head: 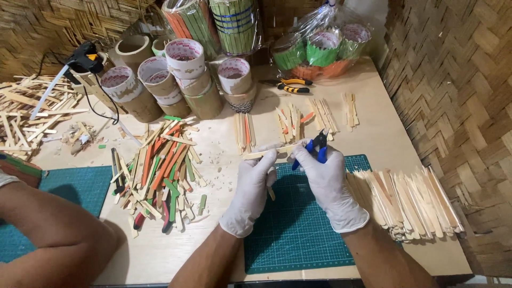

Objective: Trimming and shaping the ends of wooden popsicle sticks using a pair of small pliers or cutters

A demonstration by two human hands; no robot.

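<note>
My left hand (253, 188), in a white glove, pinches a plain wooden stick (269, 152) held level above the green cutting mat (298, 234). My right hand (326, 181), also gloved, grips blue-handled cutters (318, 146) whose jaws sit at the stick's right end. A pile of cut, pointed sticks (405, 200) lies just right of my right hand.
A heap of plain, orange and green sticks (160, 170) lies left of the mat. Cardboard tape cores (184, 80), a glue gun (85, 57), yellow-handled pliers (290, 85) and bagged craft cups (320, 48) stand behind. Another person's arm (48, 240) rests at the lower left on a second mat.
</note>
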